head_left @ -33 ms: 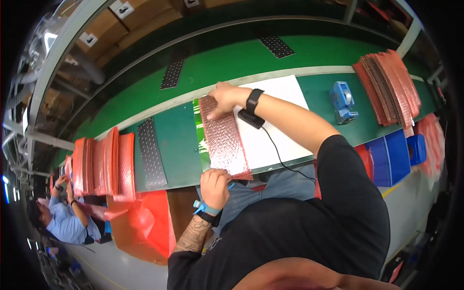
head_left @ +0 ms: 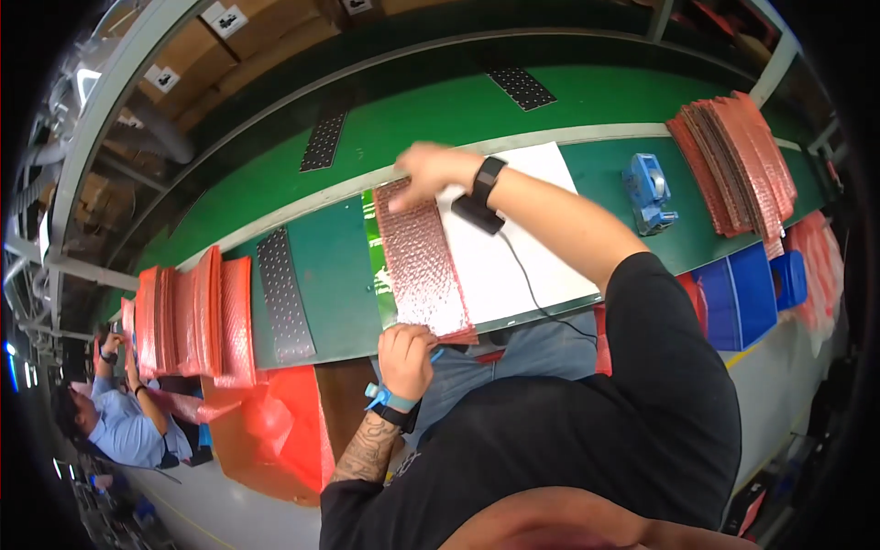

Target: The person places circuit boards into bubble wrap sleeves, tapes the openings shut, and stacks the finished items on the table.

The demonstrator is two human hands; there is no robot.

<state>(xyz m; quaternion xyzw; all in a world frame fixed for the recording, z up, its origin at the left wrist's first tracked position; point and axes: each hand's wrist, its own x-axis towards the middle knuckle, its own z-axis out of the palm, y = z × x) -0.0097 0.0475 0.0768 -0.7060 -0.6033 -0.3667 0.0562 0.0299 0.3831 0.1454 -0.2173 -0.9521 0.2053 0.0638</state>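
A pink bubble-wrap bag (head_left: 424, 266) lies lengthwise before me on the green bench, over a green-and-white printed sheet (head_left: 379, 261) whose left strip shows. My left hand (head_left: 406, 362) is closed at the bag's near edge, its fingertips gripping the corner. A thin blue piece (head_left: 437, 354) sticks out beside those fingers. At the far end, my right hand (head_left: 435, 172) hovers over the bag's edge, slightly blurred, with thumb and fingers apart. A black box-shaped device with a cable (head_left: 477, 216) sits under my right wrist, on a white sheet (head_left: 532, 247).
Left stands a stack of pink bubble bags (head_left: 197, 316) beside a black dotted panel (head_left: 285, 293). A blue tape dispenser (head_left: 649, 194) and another bag stack (head_left: 733, 170) stand right. Dotted panels (head_left: 324, 142) lie on the green belt behind. A co-worker (head_left: 128, 426) sits far left.
My right hand has lifted off the bag's far end, its fingers spreading. My left hand stays at the near edge.
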